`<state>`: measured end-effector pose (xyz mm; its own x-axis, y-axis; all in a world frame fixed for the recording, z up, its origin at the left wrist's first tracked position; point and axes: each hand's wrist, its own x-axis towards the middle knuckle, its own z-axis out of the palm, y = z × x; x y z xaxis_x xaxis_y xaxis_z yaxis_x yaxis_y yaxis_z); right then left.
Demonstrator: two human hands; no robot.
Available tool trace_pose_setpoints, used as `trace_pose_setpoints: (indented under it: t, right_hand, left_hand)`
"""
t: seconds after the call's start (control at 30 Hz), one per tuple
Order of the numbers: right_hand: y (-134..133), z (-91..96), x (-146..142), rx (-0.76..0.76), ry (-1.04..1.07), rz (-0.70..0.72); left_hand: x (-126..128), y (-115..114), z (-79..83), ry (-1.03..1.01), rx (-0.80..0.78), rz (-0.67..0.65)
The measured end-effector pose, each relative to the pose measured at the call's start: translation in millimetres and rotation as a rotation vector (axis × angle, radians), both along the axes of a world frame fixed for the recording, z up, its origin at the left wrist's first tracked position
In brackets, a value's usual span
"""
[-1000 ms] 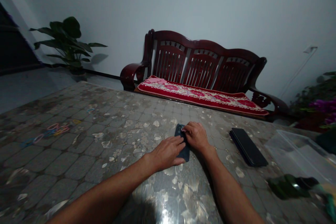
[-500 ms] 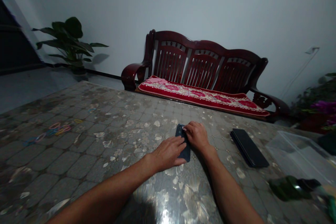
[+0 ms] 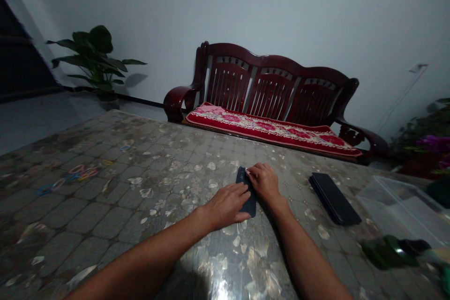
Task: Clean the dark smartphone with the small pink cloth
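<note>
A dark blue phone (image 3: 250,206) lies on the table, its back with the camera lenses facing up. My left hand (image 3: 229,202) grips it from the left, the fingers over its back and the thumb along the near edge. At the far end of the phone, beside the lenses, my right hand (image 3: 264,181) is closed in a pinch. A small whitish piece (image 3: 247,172) shows at the fingertips, too small to name; it looks like wiping material such as tissue or cotton.
On the right lie a black flip case or wallet (image 3: 335,199), a clear plastic box (image 3: 393,197) and a green bottle (image 3: 385,251). Several coloured rubber rings (image 3: 77,172) are scattered at left. A wooden bench (image 3: 270,63) stands behind the patterned table (image 3: 140,225).
The view has shifted very slightly. Both hands keep nearly the same place on the phone, with the right fingertips still by the lenses.
</note>
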<state>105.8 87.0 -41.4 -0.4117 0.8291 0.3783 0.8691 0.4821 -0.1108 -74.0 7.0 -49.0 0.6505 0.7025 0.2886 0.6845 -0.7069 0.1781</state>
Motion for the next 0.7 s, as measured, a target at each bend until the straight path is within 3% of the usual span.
trace_pose_setpoints:
  t: [0.23,0.5,0.7]
  right_hand:
    - [-12.8,2.5,6.9,-0.012,0.001,0.062]
    - [-5.7,2.6,-4.4,0.093,0.064,-0.101]
    - [-4.0,2.5,-7.5,0.019,-0.037,0.016]
  left_hand:
    - [1.2,0.1,-0.4,-0.002,0.001,-0.001]
    - [1.3,1.0,-2.6,-0.029,0.007,-0.005]
    - [1.5,0.6,-1.1,-0.018,0.031,-0.010]
